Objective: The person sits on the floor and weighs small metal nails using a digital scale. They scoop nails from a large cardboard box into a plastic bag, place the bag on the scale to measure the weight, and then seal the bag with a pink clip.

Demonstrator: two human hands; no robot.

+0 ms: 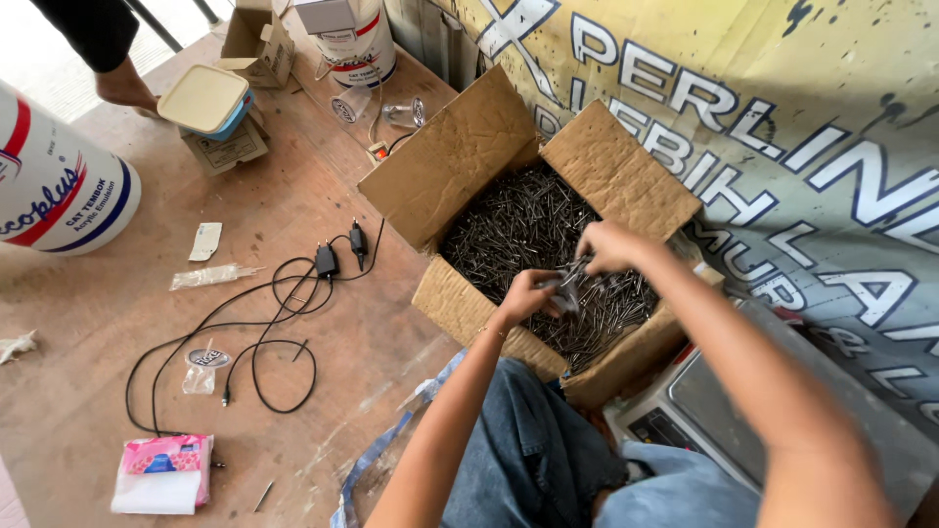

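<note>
Left hand (525, 293): closed on a bunch of nails (565, 286)
Right hand (608, 244): gripping the same bunch from the far side
Cardboard box (460, 156): open, full of nails
Scale (704, 411): right of box

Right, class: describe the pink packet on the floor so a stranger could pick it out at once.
Start at the open cardboard box full of dark nails and follow the black cable looping left across the wooden floor. Just below the cable's lowest loop, near the bottom edge, lies the pink packet. It is the only soft pink and white pack; the small bags nearby are clear plastic.
</note>
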